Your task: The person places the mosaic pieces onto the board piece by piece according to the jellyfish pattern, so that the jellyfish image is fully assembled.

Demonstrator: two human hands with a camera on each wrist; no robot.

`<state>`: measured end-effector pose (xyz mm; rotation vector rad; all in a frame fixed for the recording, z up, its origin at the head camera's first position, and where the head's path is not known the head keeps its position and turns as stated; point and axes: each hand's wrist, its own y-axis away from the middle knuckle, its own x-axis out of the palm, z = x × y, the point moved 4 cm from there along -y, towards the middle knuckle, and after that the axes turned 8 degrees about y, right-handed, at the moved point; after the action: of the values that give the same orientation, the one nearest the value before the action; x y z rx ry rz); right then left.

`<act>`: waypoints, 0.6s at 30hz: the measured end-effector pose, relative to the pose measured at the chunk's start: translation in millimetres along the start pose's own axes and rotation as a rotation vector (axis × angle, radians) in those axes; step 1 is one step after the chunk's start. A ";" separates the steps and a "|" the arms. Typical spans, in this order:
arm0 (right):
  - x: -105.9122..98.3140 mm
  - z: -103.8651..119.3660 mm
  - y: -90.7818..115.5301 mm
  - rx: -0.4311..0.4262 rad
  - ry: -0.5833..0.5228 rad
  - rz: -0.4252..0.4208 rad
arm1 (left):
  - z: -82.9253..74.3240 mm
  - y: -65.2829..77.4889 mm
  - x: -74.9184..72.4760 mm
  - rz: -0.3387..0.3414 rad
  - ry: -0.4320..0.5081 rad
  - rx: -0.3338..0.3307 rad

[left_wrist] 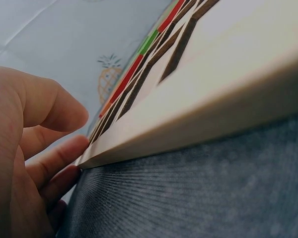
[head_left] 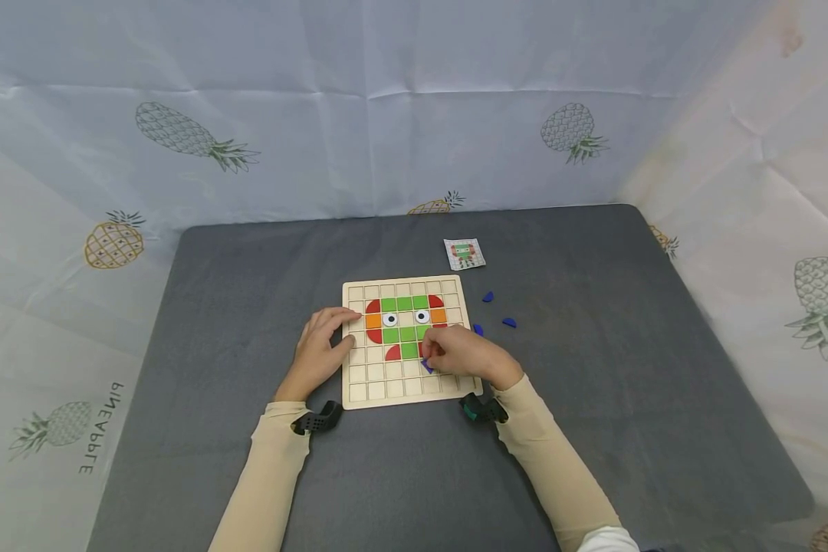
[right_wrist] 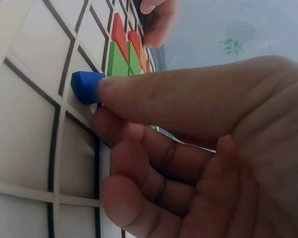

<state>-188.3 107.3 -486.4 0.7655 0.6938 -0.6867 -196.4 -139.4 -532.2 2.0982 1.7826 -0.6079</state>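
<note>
A wooden grid board lies on the dark table, with green, red and orange pieces and two eye pieces set in its cells. Between thumb and forefinger my right hand pinches a blue quarter-round piece, low over the cells just below the coloured figure. That hand covers part of the figure's right side in the head view. At the board's left edge is my left hand, its fingers loosely bent and fingertips right at the rim; in the left wrist view they sit beside the board's corner.
Several loose blue pieces lie on the table right of the board. A small picture card showing a similar figure lies behind it. Both wrists wear black bands. A pineapple-print cloth hangs around the table.
</note>
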 end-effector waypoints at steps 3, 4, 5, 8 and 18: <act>-0.4 0.0 0.5 0.005 0.008 -0.002 | -0.5 -0.4 -0.3 -0.002 0.007 0.005; -0.3 0.0 0.5 0.008 0.011 -0.001 | -0.7 -0.5 -0.4 -0.003 0.009 0.007; -0.3 0.0 0.5 0.010 0.012 -0.002 | -0.6 -0.5 -0.4 -0.003 0.008 0.008; -0.2 0.2 0.4 0.005 0.019 -0.005 | -0.5 -0.5 -0.2 -0.001 0.005 0.010; -13.3 -8.9 7.0 0.009 -0.096 -0.033 | 1.0 0.2 0.3 0.003 0.000 -0.008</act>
<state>-193.4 122.0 -478.3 0.7262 0.6167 -0.7525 -196.3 -139.7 -533.2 2.0958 1.7786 -0.5990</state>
